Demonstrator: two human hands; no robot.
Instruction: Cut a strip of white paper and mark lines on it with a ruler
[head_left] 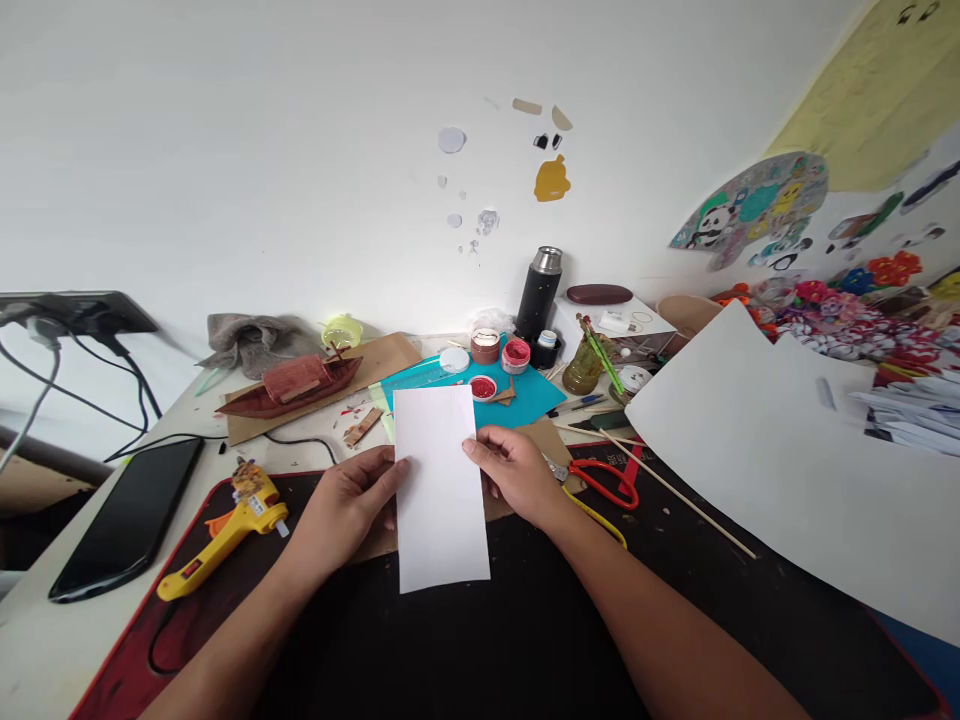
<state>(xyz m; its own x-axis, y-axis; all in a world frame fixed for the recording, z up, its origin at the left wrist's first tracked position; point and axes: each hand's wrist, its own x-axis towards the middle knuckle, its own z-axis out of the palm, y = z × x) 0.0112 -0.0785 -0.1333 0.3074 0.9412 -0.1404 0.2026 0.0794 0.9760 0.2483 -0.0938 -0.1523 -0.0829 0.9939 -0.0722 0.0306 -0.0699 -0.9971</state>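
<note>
A narrow white sheet of paper (441, 500) is held up over the dark mat, its long side running away from me. My left hand (356, 495) pinches its left edge, thumb on the near face and the other fingers behind. On the opposite edge, a little higher, my right hand (517, 470) grips it the same way. Behind the right hand lie scissors (611, 485) with red and yellow handles, partly hidden by the hand and forearm. A yellow glue gun (225, 540) rests left of my left forearm.
A brown model boat (292, 385) sits on cardboard at the back left, near a black phone (131, 520). Red paint jars (516, 356) and a black thermos (540, 292) stand behind the paper. A large white sheet (787, 470) and a thin stick (697, 507) lie on the right.
</note>
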